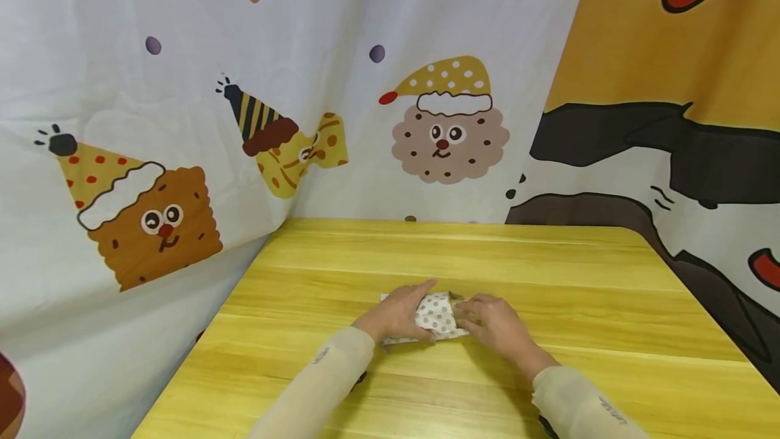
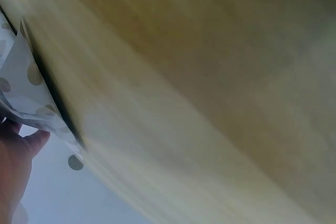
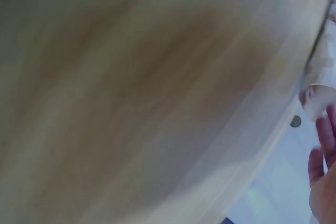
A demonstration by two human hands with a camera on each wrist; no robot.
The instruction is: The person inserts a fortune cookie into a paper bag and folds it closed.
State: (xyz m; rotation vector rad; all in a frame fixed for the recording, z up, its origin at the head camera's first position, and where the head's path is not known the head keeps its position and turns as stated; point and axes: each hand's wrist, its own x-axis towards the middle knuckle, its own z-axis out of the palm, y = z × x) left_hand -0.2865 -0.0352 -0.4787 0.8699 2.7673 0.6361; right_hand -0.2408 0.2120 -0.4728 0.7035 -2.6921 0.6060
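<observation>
A small package in white wrapping paper with grey-beige dots (image 1: pixel 436 313) lies on the wooden table. My left hand (image 1: pixel 399 313) grips it from the left, thumb along the near side and fingers over the far side. At its right end, where the paper stands open and a darker inner edge shows, my right hand (image 1: pixel 496 325) touches the paper with its fingertips. The left wrist view shows a creased paper fold (image 2: pixel 26 77) above my left thumb. A paper flap (image 3: pixel 319 100) meets the extended fingers of my right hand in the right wrist view. What the paper encloses is hidden.
The yellow wood-grain table (image 1: pixel 548 269) spreads out around both hands. Behind it and along its left side hangs a white curtain (image 1: pixel 341 32) printed with cartoon biscuits, dots and party hats. An orange and black printed section (image 1: pixel 658 66) of cloth hangs at the right.
</observation>
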